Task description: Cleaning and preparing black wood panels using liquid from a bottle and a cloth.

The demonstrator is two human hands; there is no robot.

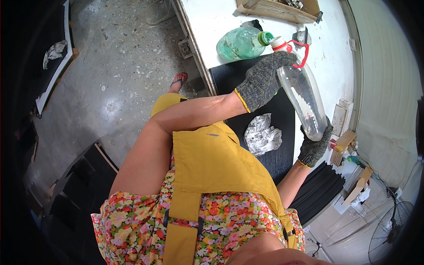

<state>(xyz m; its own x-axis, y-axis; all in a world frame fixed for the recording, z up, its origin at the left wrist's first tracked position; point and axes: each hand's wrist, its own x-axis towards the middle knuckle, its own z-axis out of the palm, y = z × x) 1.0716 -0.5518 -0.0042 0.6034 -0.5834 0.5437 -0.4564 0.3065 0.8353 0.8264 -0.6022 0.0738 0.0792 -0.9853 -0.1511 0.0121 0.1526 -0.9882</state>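
I am holding a long, clear plastic bottle (304, 99) with both hands. My left hand (267, 79) wears a dark grey knitted glove with a yellow edge (256, 95), and its fingers are wrapped tight around the top part, just below the white cap (279, 43). A bright red plastic handle (307, 53) loops out beside that cap. My right hand (314, 148), in a glove of the same kind, is curled around the bottom end, with fingers and thumb on both sides. The bottle is tilted, above a white table (203, 22) and near the edge of a flat black board (234, 68) that lies on it.

A see-through green plastic bottle (240, 43) lies on its side on the table, with its open mouth pointing toward the white cap. A crumpled white and grey sheet (263, 134) sits on the board; I can't tell if it's paper or cloth.
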